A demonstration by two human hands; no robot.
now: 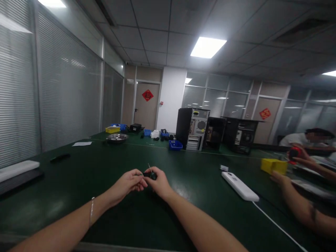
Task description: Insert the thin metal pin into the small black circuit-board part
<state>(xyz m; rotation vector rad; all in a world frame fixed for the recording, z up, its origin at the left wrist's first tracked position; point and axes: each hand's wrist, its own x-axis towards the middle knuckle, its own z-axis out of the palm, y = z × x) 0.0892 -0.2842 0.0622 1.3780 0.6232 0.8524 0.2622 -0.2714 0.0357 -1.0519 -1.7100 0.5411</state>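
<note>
Both of my hands meet above the green table (110, 217), near its front middle. My right hand (161, 182) is closed round a small dark object (153, 175) with a thin, light-coloured stick or wire (149, 167) pointing up from it. I cannot make out its kind. Beside it, touching or almost touching the object's left end, my left hand (131, 182) has its thumb and fingertips pinched together. Whatever lies in that pinch is too small and blurred to name. A bracelet circles my left wrist.
A white power strip (240, 186) with a cable lies to the right. Beyond it, a co-worker's hands are by a yellow bin (273, 166) and a red tool (294, 154). Computer cases (193, 129), a blue bin (175, 145) and a metal bowl (117, 138) stand further back.
</note>
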